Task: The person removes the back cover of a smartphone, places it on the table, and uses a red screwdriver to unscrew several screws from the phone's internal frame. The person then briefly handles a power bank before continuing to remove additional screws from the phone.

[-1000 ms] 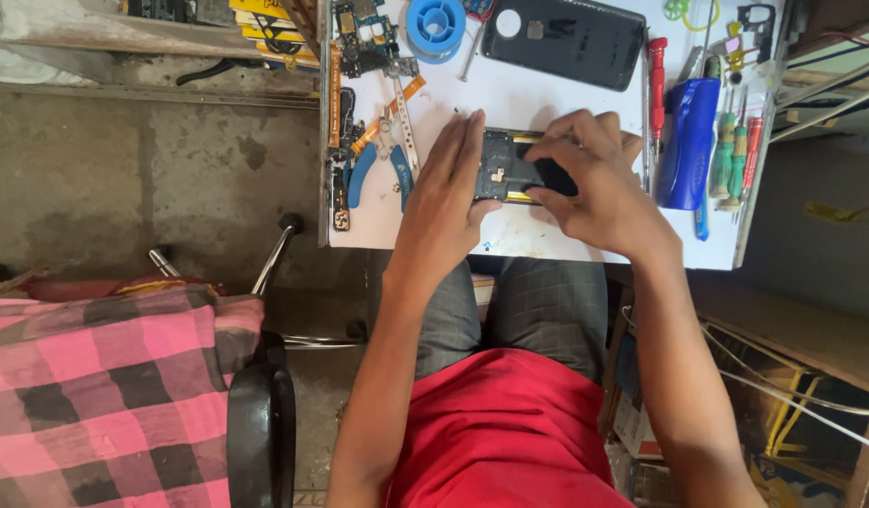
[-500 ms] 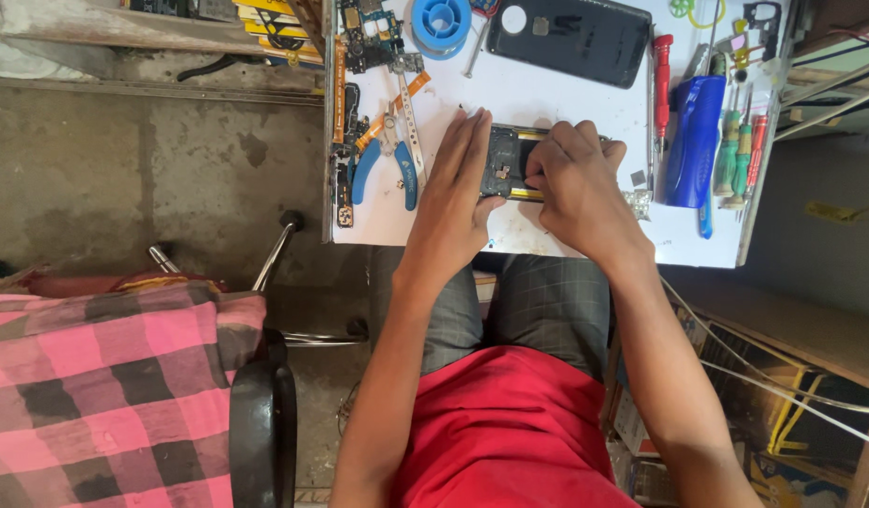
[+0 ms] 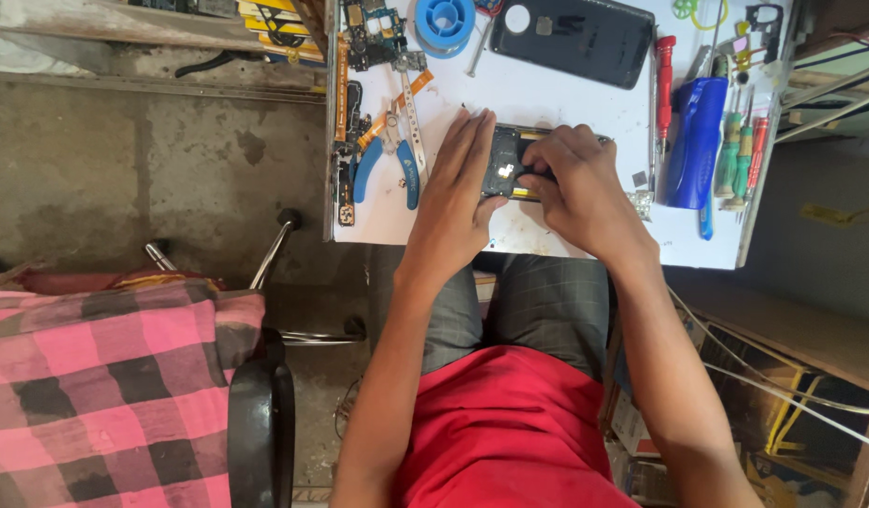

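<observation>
Head view: the left hand [image 3: 458,193] is lying flat, fingers stretched out and held together, pressing down on the left end of an opened phone [image 3: 506,166] in the middle of the white table [image 3: 547,103]. The right hand [image 3: 580,183] is curling over the phone's right end, fingertips bunched as if pinching something small — what that is, I cannot tell, the knuckles are covering it.

Compared with a second ago, the right hand is sitting further in over the phone and hiding more of it, while the left is holding the same flat press; it looks like fine work continuing on the one spot, not a change of tool.

Moving outward: blue-handled pliers [image 3: 387,155] are lying just left of the left hand, a dark phone back cover [image 3: 585,38] is resting beyond the phone, a red screwdriver [image 3: 664,80] and a blue bottle [image 3: 695,141] are standing off to the right. A blue solder spool [image 3: 444,17] is being cut off by the top edge. The phone's insides are too small to read — only gold and dark patches showing.
</observation>
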`<state>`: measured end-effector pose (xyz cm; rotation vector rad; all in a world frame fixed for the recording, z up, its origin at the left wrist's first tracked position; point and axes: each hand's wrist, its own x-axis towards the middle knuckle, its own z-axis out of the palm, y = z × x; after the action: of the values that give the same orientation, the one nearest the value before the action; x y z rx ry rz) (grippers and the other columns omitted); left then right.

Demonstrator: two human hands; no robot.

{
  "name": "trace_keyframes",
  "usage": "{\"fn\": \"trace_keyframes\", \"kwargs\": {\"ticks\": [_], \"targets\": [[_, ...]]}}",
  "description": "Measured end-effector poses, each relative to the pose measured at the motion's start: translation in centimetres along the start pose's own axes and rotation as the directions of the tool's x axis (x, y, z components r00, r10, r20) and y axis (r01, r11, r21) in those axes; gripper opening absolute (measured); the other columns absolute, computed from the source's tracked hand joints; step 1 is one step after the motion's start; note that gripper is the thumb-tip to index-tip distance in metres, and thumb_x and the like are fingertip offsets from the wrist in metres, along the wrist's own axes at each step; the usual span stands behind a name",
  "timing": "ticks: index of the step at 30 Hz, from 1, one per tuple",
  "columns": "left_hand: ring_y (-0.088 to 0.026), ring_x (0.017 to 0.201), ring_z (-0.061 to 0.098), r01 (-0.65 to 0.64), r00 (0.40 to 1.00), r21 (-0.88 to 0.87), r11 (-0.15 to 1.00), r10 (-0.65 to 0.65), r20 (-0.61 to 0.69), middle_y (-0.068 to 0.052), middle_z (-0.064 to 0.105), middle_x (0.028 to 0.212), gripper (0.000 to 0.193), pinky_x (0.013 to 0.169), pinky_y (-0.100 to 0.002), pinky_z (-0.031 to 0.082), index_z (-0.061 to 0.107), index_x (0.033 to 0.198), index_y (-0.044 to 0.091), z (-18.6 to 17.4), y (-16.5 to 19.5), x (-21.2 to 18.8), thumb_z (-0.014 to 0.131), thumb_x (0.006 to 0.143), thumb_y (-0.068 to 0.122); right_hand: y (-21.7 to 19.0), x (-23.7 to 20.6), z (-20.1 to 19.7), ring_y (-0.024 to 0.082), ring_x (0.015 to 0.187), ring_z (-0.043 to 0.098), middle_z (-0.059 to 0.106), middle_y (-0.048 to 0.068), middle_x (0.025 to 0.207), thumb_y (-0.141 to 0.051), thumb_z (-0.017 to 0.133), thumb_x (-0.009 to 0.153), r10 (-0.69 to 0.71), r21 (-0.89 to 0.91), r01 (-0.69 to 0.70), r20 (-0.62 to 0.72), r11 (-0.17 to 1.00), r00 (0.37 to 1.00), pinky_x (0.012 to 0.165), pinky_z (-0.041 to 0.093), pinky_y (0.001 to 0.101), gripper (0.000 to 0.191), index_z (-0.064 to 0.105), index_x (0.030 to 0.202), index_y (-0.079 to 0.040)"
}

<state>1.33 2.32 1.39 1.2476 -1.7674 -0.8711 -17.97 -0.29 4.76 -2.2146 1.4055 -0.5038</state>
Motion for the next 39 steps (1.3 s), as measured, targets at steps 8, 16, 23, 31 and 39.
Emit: {"fn": "trace_keyframes", "kwargs": {"ticks": [8,16,23,31,39], "targets": [[-0.036,0.157,0.031,0.003,1.000,0.001,1.000,-0.003,0.000,-0.019,0.040,0.160,0.094,0.128,-0.043,0.032,0.034,0.158,0.001,0.1,-0.2,0.0,0.081,0.077,-0.005,-1.4,0.1,0.9,0.035,0.102,0.057,0.062,0.012,0.100,-0.004,0.077,0.083,0.031,-0.240,-0.027,0.011,0.970,0.999,0.085,0.038,0.0523,0.015,0.065,0.093,-0.005],[-0.037,0.157,0.030,-0.021,1.000,0.005,1.000,0.021,-0.008,-0.019,0.040,0.160,0.094,0.129,-0.043,0.031,0.034,0.158,0.000,0.1,-0.3,-0.1,0.081,0.077,-0.005,-1.5,-0.3,1.4,0.037,0.098,0.054,0.057,0.014,0.097,-0.004,0.076,0.071,-0.028,-0.207,0.015,-0.063,0.978,0.998,0.083,0.037,0.0506,0.024,0.060,0.089,-0.003],[-0.036,0.157,0.030,-0.020,1.000,-0.003,1.000,0.020,-0.008,-0.019,0.040,0.160,0.093,0.129,-0.043,0.031,0.034,0.158,0.000,0.1,-0.3,-0.2,0.081,0.078,-0.004,-1.3,0.1,0.8,0.033,0.104,0.058,0.060,0.009,0.106,-0.001,0.074,0.088,-0.051,-0.032,0.049,-0.058,0.998,0.997,0.086,0.037,0.0482,0.026,0.067,0.113,-0.005],[-0.037,0.157,0.030,-0.029,1.000,0.013,0.999,0.029,-0.006,-0.019,0.039,0.161,0.092,0.130,-0.043,0.030,0.033,0.158,0.000,0.2,-0.6,-0.2,0.081,0.079,-0.004,-1.9,1.5,0.5,0.034,0.103,0.059,0.060,0.010,0.102,-0.004,0.079,0.085,-0.036,-0.132,0.043,0.053,0.990,0.998,0.082,0.038,0.0494,0.021,0.067,0.102,-0.007],[-0.037,0.157,0.030,-0.019,1.000,-0.001,1.000,0.019,-0.008,-0.018,0.039,0.161,0.092,0.130,-0.043,0.031,0.035,0.157,0.000,0.2,-0.5,-0.2,0.081,0.078,-0.004,-1.2,2.3,0.0,0.035,0.100,0.058,0.061,0.010,0.098,-0.004,0.082,0.076,-0.056,0.015,0.055,0.115,0.998,0.992,0.082,0.042,0.0493,0.027,0.061,0.093,-0.003]]}}
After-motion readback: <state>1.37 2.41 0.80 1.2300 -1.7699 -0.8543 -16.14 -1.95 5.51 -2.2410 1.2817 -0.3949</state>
